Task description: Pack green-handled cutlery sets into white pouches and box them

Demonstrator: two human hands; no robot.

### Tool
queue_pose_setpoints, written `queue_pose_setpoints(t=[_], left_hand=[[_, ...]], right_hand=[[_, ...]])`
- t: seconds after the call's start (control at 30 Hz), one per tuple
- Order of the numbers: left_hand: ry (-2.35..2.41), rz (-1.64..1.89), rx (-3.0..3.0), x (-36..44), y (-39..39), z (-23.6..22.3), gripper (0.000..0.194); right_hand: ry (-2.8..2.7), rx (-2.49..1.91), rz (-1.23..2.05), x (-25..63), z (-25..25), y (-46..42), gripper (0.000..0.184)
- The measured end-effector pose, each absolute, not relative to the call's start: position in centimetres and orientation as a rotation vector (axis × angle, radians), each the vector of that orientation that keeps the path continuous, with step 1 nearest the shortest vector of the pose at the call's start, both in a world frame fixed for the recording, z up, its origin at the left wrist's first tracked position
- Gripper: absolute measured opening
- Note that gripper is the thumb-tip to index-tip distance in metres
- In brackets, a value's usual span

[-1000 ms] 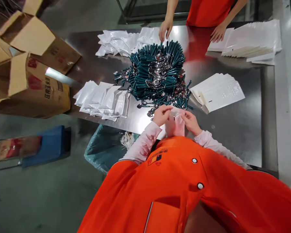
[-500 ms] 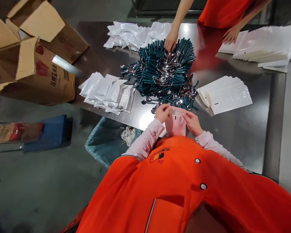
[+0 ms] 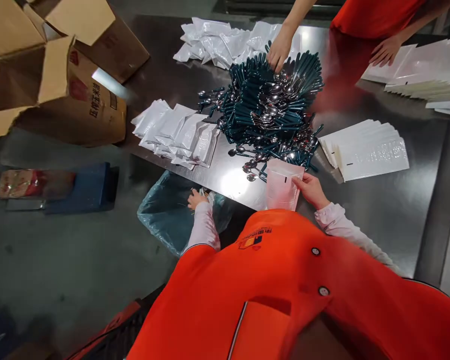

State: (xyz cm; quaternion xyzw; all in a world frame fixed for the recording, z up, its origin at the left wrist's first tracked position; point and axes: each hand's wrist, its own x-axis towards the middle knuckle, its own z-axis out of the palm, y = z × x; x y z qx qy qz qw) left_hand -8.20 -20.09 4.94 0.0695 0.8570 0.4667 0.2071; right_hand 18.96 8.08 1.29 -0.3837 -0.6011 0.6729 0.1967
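My right hand pinches the upper right edge of a white padded envelope, which stands upright against my apron at the table edge, tinted pink by it. My left hand is down at the left, over a bin lined with a translucent blue-green plastic bag; its fingers are slightly apart beside crumpled white scraps. Beyond the envelope lies a big heap of spoons with dark green handles. A fanned stack of flat white envelopes lies to the right of my right hand.
Filled white packets are piled at the left table edge, with more packets at the back. A co-worker's hand reaches into the spoons; the other rests on envelopes. Open cardboard boxes stand at the left.
My left hand has let go of the envelope and moved left and down over the lined bin. My right hand still holds the envelope. The whole view has shifted a little.
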Motion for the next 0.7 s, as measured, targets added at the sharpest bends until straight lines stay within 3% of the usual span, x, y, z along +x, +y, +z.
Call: queue_pose_setpoints(t=[0.13, 0.3, 0.6, 0.7], left_hand=[[2.312, 1.354, 0.143, -7.0, -12.7, 2.4, 0.012], [1.468, 1.393, 0.482, -3.1, -2.9, 0.5, 0.033], [1.306, 1.382, 0.534, -1.8, 0.0, -0.1, 0.041], [1.392, 1.364, 0.566, -1.6, 0.7, -0.2, 0.032]], right_hand=[[-1.747, -1.113, 1.810, 19.3, 1.3, 8.4, 0.052], [-1.880, -1.107, 1.691, 20.2, 1.4, 9.4, 0.048], [-2.086, -1.119, 1.539, 22.1, 1.8, 12.2, 0.044], [-2.019, -1.148, 1.582, 22.0, 1.5, 12.4, 0.035]])
